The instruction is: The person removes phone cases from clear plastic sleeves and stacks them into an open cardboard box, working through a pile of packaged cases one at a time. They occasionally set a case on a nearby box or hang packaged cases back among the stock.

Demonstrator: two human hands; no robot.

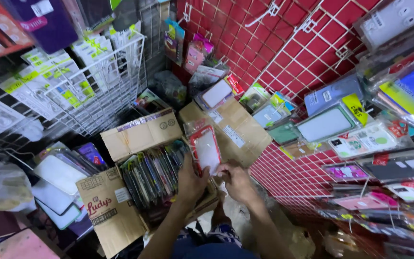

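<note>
Only one view is given, taken from a camera worn on the head and aimed steeply downward and forward. The forearms are seen entering from the bottom edge, with the left hand (191, 182) and the right hand (235, 181) met near the centre, close to the lens. An open cardboard box (111, 211) is seen just below; a red wire grid wall (283, 43) fills the upper right, and a white wire rack (97, 96) the upper left.
</note>
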